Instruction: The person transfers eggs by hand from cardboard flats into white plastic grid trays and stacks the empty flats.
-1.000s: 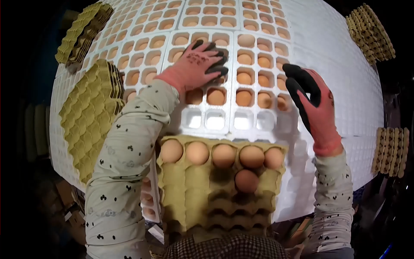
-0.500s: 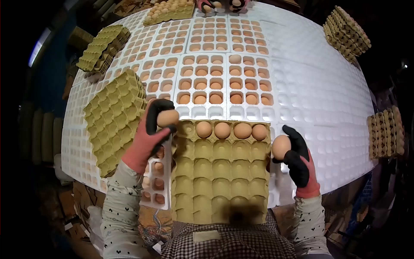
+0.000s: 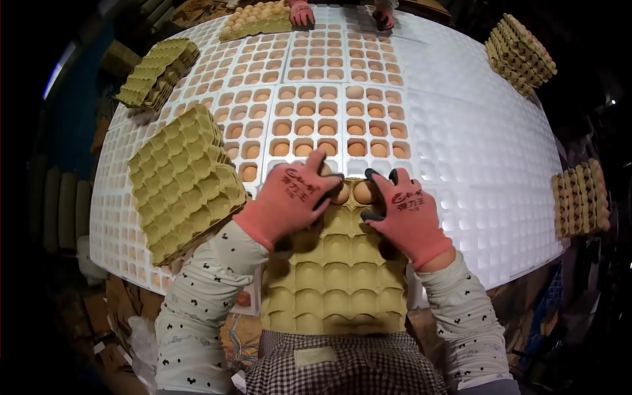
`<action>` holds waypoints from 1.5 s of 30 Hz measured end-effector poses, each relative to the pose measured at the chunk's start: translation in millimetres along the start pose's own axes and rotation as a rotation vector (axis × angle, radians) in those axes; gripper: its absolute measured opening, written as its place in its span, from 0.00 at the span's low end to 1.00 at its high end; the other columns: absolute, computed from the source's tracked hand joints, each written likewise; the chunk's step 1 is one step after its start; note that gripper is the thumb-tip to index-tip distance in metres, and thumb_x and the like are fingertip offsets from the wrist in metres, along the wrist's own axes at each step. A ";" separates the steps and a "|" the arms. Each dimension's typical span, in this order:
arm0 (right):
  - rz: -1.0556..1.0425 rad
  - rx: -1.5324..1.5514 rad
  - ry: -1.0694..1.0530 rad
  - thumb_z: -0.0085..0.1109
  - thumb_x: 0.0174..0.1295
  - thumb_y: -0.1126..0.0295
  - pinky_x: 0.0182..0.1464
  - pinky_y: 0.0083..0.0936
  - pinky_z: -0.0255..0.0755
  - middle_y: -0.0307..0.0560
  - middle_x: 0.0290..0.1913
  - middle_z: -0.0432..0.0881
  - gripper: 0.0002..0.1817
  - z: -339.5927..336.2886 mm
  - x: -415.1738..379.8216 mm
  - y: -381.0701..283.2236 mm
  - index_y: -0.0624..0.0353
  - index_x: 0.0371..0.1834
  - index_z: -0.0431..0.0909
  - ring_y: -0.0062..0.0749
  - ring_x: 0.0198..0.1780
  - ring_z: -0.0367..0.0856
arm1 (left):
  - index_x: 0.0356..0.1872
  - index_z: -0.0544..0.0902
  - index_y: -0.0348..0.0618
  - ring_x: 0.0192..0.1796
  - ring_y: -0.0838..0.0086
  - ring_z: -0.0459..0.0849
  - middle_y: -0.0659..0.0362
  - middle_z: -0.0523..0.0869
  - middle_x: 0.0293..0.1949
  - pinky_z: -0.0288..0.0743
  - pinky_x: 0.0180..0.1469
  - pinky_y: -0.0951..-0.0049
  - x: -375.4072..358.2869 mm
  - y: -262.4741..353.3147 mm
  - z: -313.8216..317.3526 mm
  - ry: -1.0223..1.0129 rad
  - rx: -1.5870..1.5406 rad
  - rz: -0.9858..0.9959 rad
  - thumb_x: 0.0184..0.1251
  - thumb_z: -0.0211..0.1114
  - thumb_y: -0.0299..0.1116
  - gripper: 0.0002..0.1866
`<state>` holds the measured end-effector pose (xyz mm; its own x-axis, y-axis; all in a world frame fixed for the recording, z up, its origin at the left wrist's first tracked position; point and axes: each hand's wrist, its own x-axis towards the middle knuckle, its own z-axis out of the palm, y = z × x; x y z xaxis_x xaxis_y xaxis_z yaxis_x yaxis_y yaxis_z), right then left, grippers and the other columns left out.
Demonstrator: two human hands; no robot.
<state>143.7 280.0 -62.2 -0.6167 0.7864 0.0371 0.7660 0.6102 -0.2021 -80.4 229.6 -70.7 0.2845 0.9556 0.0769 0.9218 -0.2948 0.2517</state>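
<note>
My left hand, in a pink glove with black fingertips, bends over the back row of a pulp egg tray. One egg shows between its fingers, and its fingertips touch another egg in the tray. My right hand, gloved alike, curls its fingers and thumb around the right side of an egg in the same row. Both palms face down, so anything beneath them is hidden. Behind the tray, white foam trays hold brown eggs in square cells.
Stacked pulp trays lie at left, with another stack farther back. More stacks stand at right and far right. Across the table are a co-worker's gloved hands and a full egg tray. White foam covers the right side.
Both my hands have moved inward, from beside the pulp tray to its back row, and turned palms down. The egg in my right hand is now out of sight. The co-worker's hands have shifted.
</note>
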 end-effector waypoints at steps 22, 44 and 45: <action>0.059 0.551 -0.142 0.68 0.57 0.60 0.59 0.34 0.73 0.50 0.48 0.85 0.23 80.2 84.9 136.2 0.53 0.57 0.82 0.45 0.56 0.79 | 0.62 0.80 0.56 0.60 0.58 0.80 0.53 0.82 0.58 0.73 0.63 0.60 26.5 -133.7 79.2 -0.173 -0.103 -0.276 0.70 0.62 0.43 0.20; 0.016 0.825 -0.110 0.52 0.73 0.54 0.67 0.30 0.65 0.46 0.61 0.81 0.27 90.1 213.6 91.2 0.63 0.66 0.73 0.35 0.63 0.76 | 0.65 0.78 0.48 0.62 0.58 0.78 0.50 0.81 0.60 0.70 0.66 0.60 -34.7 -90.0 25.3 0.142 -0.368 -0.442 0.59 0.65 0.29 0.28; 0.064 0.995 -0.103 0.51 0.75 0.56 0.67 0.27 0.65 0.45 0.62 0.80 0.26 74.7 195.6 87.3 0.63 0.67 0.73 0.31 0.63 0.75 | 0.62 0.79 0.50 0.61 0.59 0.79 0.51 0.82 0.58 0.72 0.64 0.61 -22.2 -101.8 41.4 0.156 -0.185 -0.376 0.59 0.66 0.31 0.26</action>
<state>76.4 479.9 -145.8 -0.6282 0.7741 -0.0779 0.3267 0.1716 -0.9294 -169.7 238.4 -138.0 -0.1181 0.9891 0.0883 0.8868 0.0650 0.4576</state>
